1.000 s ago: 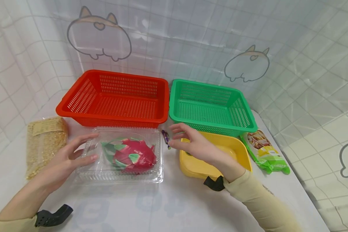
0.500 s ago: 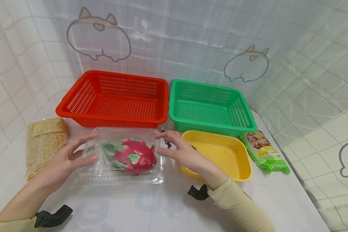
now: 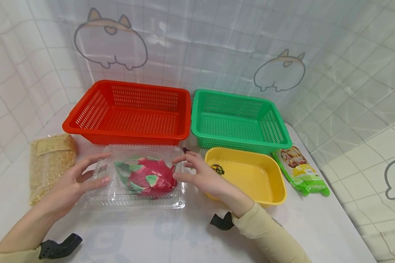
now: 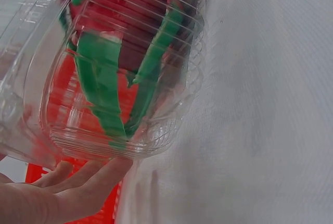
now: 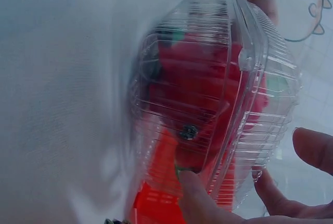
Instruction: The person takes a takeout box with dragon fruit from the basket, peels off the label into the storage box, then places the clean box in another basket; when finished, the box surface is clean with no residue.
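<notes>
A clear plastic clamshell box (image 3: 131, 201) rests on the table with a pink and green dragon fruit (image 3: 156, 173) inside. At its left end is my left hand (image 3: 64, 188); in the left wrist view its fingers (image 4: 101, 179) touch the box wall, fairly straight. My right hand (image 3: 205, 177) is at the right end, thumb and fingers spread apart. The right wrist view has fingertips against the box, while the thumb (image 5: 312, 148) stands off from it. A small purple-wrapped candy (image 3: 184, 149) is mostly hidden behind the right hand.
Behind the box stand a red basket (image 3: 128, 137) and a green basket (image 3: 237, 144). A yellow tub (image 3: 266, 199) is to the right, beside a green food packet (image 3: 301, 171). A bag of yellow grains (image 3: 51, 171) lies at the left.
My right hand has moved left from over the yellow tub to the box's right end, covering most of the candy. My left hand and the box have stayed in place.
</notes>
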The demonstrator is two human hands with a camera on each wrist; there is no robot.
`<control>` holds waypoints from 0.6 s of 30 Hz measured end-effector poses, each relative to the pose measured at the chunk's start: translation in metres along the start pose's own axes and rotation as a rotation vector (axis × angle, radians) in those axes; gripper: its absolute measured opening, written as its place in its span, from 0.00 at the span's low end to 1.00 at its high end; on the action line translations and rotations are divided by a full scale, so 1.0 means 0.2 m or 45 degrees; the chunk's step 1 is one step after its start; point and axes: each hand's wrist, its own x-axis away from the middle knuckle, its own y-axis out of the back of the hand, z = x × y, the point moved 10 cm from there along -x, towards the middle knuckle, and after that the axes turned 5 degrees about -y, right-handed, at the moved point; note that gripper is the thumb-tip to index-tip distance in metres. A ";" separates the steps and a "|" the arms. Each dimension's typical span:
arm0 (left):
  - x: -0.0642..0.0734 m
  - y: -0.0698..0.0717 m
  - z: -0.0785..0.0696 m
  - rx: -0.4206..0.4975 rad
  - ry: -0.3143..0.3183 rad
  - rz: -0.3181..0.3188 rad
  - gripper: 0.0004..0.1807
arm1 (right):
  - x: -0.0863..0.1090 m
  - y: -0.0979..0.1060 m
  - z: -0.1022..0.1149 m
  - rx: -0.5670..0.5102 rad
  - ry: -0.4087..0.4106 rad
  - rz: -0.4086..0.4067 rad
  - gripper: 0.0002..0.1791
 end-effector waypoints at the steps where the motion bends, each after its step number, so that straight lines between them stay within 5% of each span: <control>1: 0.00 0.00 0.00 -0.010 -0.002 0.002 0.36 | 0.00 0.00 0.00 0.000 -0.003 -0.005 0.21; 10: 0.01 0.01 -0.02 -0.038 -0.058 -0.025 0.34 | -0.03 -0.02 -0.02 -0.009 0.026 0.017 0.22; 18: 0.01 0.01 0.00 -0.034 0.010 0.004 0.36 | -0.03 -0.05 0.00 -0.018 0.069 0.099 0.24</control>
